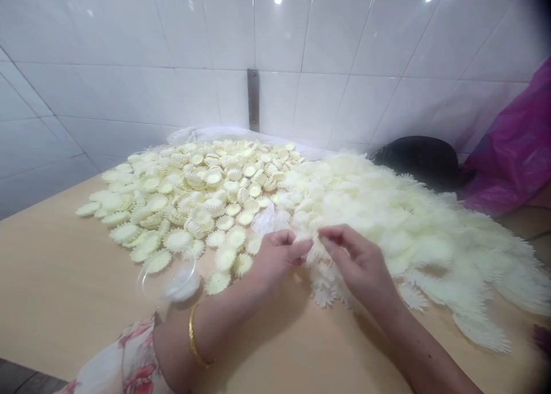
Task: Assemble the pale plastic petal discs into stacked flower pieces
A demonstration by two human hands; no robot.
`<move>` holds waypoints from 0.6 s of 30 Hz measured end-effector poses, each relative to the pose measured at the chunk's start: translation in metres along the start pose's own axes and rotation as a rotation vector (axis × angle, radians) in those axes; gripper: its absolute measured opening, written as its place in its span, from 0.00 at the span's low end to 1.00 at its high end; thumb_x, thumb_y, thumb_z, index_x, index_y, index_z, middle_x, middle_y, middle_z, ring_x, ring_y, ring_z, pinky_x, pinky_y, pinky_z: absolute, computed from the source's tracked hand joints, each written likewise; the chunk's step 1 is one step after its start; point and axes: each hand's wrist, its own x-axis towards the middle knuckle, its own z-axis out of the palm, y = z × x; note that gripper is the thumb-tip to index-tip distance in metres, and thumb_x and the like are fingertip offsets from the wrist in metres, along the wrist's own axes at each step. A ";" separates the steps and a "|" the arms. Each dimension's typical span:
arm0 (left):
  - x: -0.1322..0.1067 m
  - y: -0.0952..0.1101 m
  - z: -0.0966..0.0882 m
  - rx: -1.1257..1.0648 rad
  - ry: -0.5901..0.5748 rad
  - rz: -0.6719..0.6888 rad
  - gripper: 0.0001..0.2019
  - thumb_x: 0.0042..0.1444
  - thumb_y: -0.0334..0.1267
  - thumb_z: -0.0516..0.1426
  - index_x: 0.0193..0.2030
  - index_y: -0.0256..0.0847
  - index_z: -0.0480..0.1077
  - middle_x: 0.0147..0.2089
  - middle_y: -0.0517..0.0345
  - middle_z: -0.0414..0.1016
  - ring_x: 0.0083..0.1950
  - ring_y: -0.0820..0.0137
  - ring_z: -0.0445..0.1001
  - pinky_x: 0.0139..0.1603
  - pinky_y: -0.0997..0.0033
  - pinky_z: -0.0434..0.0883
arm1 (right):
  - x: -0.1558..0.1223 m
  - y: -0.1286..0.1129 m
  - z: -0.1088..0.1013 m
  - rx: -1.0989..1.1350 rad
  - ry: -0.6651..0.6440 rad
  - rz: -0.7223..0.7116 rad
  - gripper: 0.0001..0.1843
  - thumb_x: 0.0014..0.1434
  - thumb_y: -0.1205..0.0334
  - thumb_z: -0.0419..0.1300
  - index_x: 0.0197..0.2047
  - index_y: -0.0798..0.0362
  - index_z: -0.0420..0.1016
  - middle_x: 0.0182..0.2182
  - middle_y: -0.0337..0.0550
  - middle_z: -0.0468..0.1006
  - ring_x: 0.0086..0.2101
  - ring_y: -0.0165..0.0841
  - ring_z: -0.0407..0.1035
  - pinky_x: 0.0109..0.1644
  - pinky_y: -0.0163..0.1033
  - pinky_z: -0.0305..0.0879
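My left hand (279, 259) is closed, its thumb and forefinger pressed together in front of the pale pile. Close beside it, my right hand (359, 262) pinches with thumb and fingertip. Whatever lies between the fingers is too small and pale to make out. Just below the fingertips, several thin white flower-shaped pieces (325, 288) with toothed edges lie on the table. Behind my left hand spreads a heap of cream-coloured, cupped flower discs (213, 179). A large pile of flat, pale yellow flower pieces (387, 222) reaches out behind and beyond my right hand.
A round clear container with white contents (183, 285) stands left of my left forearm on the wooden table (55, 256). Crumpled white material (264, 219) lies between the heaps. A black object (417, 156) and a magenta plastic bag (512, 144) are at the right, by the tiled wall (206, 32).
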 end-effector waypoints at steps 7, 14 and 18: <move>-0.003 -0.005 -0.001 0.244 -0.037 0.231 0.15 0.44 0.41 0.60 0.20 0.38 0.58 0.18 0.68 0.55 0.21 0.80 0.54 0.22 0.77 0.53 | -0.001 -0.003 0.001 0.110 -0.132 0.119 0.08 0.54 0.58 0.56 0.33 0.53 0.72 0.30 0.42 0.74 0.34 0.35 0.67 0.39 0.40 0.64; -0.001 -0.005 -0.001 0.367 -0.135 0.225 0.09 0.43 0.38 0.60 0.26 0.38 0.65 0.23 0.64 0.63 0.25 0.78 0.61 0.26 0.76 0.57 | 0.000 -0.004 0.000 0.085 -0.116 0.141 0.04 0.53 0.64 0.55 0.29 0.53 0.70 0.26 0.40 0.72 0.30 0.32 0.66 0.35 0.38 0.63; 0.001 -0.003 -0.002 0.126 -0.205 0.029 0.09 0.44 0.40 0.60 0.29 0.37 0.68 0.26 0.60 0.67 0.26 0.76 0.65 0.29 0.74 0.62 | 0.000 0.000 0.001 -0.049 -0.042 -0.002 0.05 0.53 0.67 0.53 0.29 0.53 0.71 0.28 0.41 0.73 0.31 0.33 0.67 0.35 0.37 0.62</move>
